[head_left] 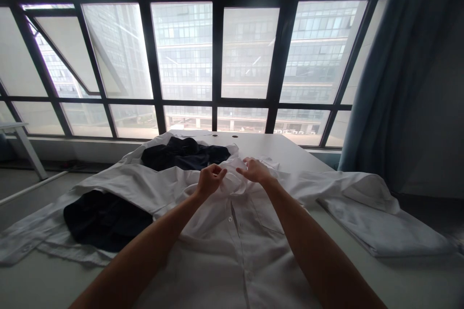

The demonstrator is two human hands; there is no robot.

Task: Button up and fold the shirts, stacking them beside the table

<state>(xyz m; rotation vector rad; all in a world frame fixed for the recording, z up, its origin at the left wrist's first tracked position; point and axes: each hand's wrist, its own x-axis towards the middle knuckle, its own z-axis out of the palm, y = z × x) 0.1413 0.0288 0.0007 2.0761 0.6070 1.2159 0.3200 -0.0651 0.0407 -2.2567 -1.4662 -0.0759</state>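
Note:
A white button-up shirt (pixel 224 251) lies spread front side up on the table, its collar (pixel 232 181) pointing away from me. My left hand (pixel 211 178) is at the left side of the collar, fingers curled and pinched on the cloth. On the collar's right side, my right hand (pixel 254 171) has its thumb and bent fingers around the fabric edge. A small button (pixel 229 219) shows on the placket, which gapes slightly below the collar. One sleeve (pixel 337 184) stretches out to the right. My forearms cover parts of the shirt's body.
Dark garments (pixel 105 219) lie among more white cloth on the left, with another dark bundle (pixel 184 153) farther back. A folded white garment (pixel 384 231) rests at the right. Beyond the white table (pixel 290 149) are windows and a blue curtain (pixel 384 82).

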